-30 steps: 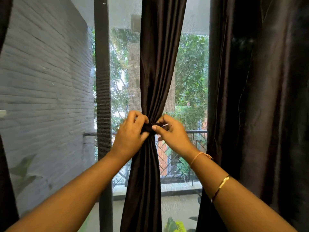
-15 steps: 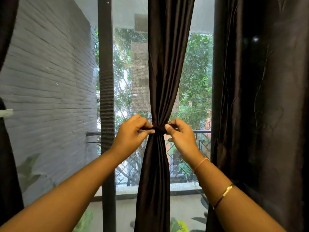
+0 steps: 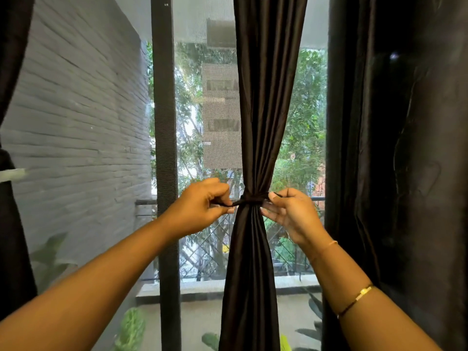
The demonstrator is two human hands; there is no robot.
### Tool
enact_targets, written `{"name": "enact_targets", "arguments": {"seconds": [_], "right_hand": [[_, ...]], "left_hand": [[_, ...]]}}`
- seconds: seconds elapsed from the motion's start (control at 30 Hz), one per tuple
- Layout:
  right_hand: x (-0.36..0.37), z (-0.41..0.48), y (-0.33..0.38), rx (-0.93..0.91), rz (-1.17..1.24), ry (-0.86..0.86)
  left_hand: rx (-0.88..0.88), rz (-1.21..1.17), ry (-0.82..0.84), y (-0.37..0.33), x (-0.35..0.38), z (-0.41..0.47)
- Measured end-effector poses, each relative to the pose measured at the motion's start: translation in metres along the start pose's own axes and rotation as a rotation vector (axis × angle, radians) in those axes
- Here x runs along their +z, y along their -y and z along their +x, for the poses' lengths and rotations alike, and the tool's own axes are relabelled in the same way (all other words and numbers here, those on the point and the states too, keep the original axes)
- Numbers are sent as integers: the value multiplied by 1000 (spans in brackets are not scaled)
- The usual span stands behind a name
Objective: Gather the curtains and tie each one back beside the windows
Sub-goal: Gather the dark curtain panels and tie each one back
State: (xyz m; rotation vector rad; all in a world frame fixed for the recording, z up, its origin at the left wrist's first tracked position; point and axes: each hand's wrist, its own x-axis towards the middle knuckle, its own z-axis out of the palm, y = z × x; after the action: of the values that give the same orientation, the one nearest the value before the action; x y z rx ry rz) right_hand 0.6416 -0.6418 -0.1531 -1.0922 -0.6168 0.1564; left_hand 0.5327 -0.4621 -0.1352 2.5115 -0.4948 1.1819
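Observation:
A dark curtain (image 3: 266, 102) hangs in the middle of the window, gathered into a narrow waist by a thin dark tie (image 3: 252, 199). My left hand (image 3: 202, 206) pinches the tie's left end just left of the curtain. My right hand (image 3: 291, 214) pinches the right end between thumb and forefinger on the other side. The tie runs taut between both hands. A second dark curtain (image 3: 405, 160) hangs loose and ungathered along the right edge.
A dark window post (image 3: 164, 148) stands left of the gathered curtain. Another dark curtain (image 3: 10, 224) with a pale band fills the far left edge. Outside are a grey brick wall (image 3: 76, 122), a balcony railing (image 3: 202, 249) and trees.
My hands have moved apart from the knot, drawing the tie's ends outward. The curtain's waist is cinched tighter. The view has shifted left, so the curtain sits further right.

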Motion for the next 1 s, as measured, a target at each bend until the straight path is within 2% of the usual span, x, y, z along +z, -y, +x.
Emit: {"name": "enact_targets", "arguments": {"seconds": [0.13, 0.23, 0.37, 0.53, 0.63, 0.73, 0.8, 0.93, 1.0], "right_hand": [[-4, -5, -14, 176, 164, -4], [-4, -7, -17, 220, 218, -25], [-5, -9, -13, 181, 150, -56], [-4, -13, -10, 68, -55, -40], [-4, -17, -11, 44, -97, -6], [6, -21, -10, 39, -74, 15], [17, -22, -11, 16, -68, -14], [28, -29, -11, -5, -98, -63], [21, -36, -13, -33, -231, -104]], "left_hand": [[-83, -85, -20, 5, 13, -15], [-126, -124, -19, 7, 13, -17], [-183, -146, 17, 8, 6, -14], [-314, -271, 27, 4, 11, -14], [-354, -251, 97, -3, 12, -12], [-282, -67, -38, -21, 31, -15], [-196, 107, -156, -35, 49, -18], [-133, 351, -320, -46, 68, -25], [-23, 539, -327, -46, 76, -30]]}}
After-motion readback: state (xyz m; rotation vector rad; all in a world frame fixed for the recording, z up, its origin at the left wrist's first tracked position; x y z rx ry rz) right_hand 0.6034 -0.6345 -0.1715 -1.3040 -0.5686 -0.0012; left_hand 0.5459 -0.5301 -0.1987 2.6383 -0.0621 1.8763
